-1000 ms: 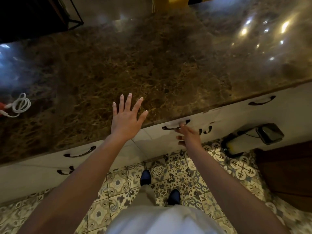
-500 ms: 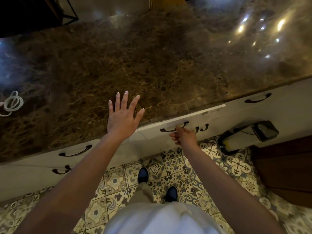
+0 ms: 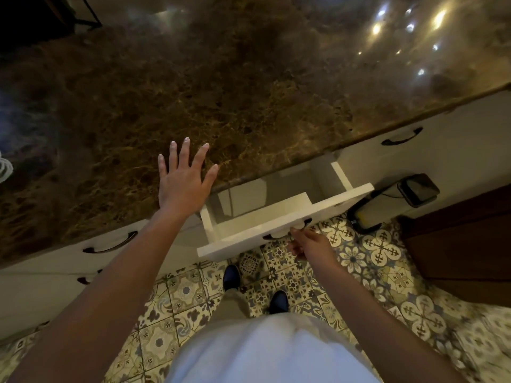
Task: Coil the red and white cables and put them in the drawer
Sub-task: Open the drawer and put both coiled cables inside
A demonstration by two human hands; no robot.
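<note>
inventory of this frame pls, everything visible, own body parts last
white cable: 1, white, coiled, cut off at far left edge of counter
counter: 1, brown marble, upper frame
open drawer: 1, white, pulled out below counter, what shows of the inside looks empty
closed drawer handles: several, dark, on white fronts either side
black device: 1, right of the drawer, kind unclear
floor tiles: patterned, blue and cream
wooden panel: 1, dark brown, right
left hand: open, flat on the counter edge
right hand: curled on the open drawer's handle
shoes: 2, dark, on tiles
</note>
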